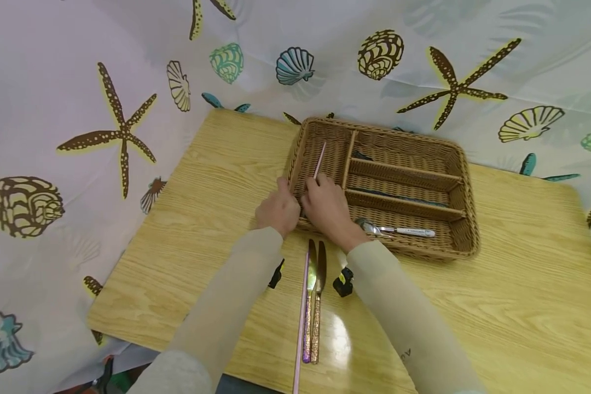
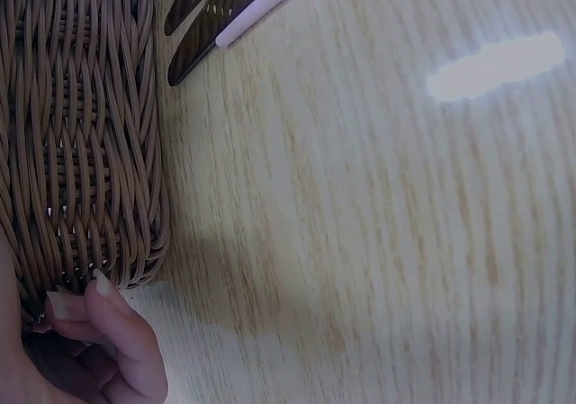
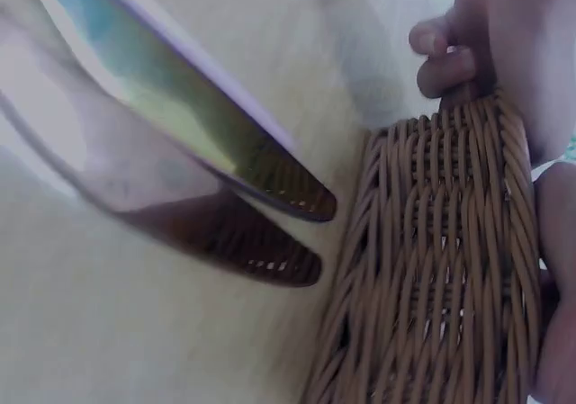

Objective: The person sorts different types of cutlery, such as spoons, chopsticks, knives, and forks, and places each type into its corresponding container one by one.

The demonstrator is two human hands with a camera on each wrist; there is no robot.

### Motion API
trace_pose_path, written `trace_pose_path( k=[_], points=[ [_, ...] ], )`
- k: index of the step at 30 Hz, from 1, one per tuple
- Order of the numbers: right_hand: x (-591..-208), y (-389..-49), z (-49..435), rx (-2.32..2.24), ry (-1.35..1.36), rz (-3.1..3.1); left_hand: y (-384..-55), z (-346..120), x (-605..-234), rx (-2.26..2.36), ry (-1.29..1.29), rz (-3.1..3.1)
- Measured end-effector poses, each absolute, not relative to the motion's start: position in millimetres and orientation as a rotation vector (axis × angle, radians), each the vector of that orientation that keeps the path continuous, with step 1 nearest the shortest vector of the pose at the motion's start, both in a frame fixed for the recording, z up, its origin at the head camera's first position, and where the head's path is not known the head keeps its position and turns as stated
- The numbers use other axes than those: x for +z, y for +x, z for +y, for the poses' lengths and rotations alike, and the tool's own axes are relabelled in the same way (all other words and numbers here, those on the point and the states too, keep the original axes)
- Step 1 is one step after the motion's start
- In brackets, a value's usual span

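Observation:
My left hand (image 1: 278, 210) grips the left front corner of a brown wicker cutlery basket (image 1: 465, 197), its fingers bent against the wickerwork in the left wrist view. My right hand (image 1: 327, 205) reaches over the front rim into the left compartment, fingers curled down. A pink chopstick (image 1: 320, 158) sticks out from its fingers toward the back; its lower part is hidden by the hand. In front of the basket, a second pink chopstick (image 1: 301, 323) lies beside a knife with a purple-ended handle (image 1: 312, 273) and a knife with a copper-toned handle (image 1: 320, 273).
A spoon with a white handle (image 1: 413, 232) lies in the basket's front right compartment. Dark utensils, partly hidden by the dividers, lie in the compartments behind it. A patterned cloth (image 1: 335, 33) with shells and starfish hangs behind the wooden table (image 1: 522, 246).

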State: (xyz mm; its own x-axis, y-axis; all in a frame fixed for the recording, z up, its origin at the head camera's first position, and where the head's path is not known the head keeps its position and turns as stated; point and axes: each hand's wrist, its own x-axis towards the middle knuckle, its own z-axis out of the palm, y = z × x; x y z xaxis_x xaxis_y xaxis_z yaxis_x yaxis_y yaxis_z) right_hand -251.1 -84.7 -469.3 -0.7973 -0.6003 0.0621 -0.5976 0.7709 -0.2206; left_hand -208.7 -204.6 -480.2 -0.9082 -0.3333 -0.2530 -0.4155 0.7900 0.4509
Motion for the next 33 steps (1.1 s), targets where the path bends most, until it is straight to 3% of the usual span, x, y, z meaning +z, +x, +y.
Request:
trace_pose_path(
  k=[10,16,24,33],
  points=[
    [-464.0,-218.5,-53.0,-0.607,-1.190,2.948,-208.2,-204.7,-479.5,0.817,-0.585,2.789],
    [-459.8,-173.9,-25.1,-0.705,-1.285,3.035,-205.6,-205.0,-479.1,0.830,-0.554,2.788],
    [-473.7,-113.6,-5.5,-0.705,-0.956,2.867,-203.5,-206.2,-475.0,0.864,-0.535,2.788],
    [-495.1,-86.1,-1.4,-0.537,-0.792,2.775,-202.8,-204.8,-474.7,0.848,-0.526,2.783]
  ],
)
